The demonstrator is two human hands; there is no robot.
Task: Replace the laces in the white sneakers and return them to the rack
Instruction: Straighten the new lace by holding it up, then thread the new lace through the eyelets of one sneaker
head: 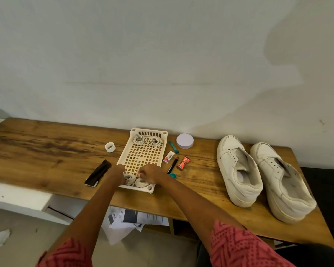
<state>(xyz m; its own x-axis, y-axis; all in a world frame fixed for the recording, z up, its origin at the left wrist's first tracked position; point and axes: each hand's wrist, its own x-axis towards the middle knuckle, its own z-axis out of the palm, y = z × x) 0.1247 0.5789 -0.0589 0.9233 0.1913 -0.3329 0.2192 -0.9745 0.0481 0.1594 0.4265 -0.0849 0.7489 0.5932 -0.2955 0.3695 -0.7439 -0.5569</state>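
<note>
A: Where are the hands?
B: Both at the basket [143, 157], its 6 o'clock end. Left hand [117, 173] is curled round a rolled lace bundle [129, 179]; right hand [152, 173] pinches another bundle [142, 183] w/ curled fingers.
A: And the sneakers?
B: Left sneaker [238, 170] & right sneaker [281, 182] sit side by side on the tabletop [46, 151], at 3 o'clock from the basket, well apart from it, eyelets bare, no laces in.
A: More laces?
B: Two loose coils [147, 140] at the basket's 12 o'clock end. Tape roll [110, 147] at 9 o'clock; round lid [184, 140], pens [173, 165] & eraser [168, 157] btw basket & shoes.
</note>
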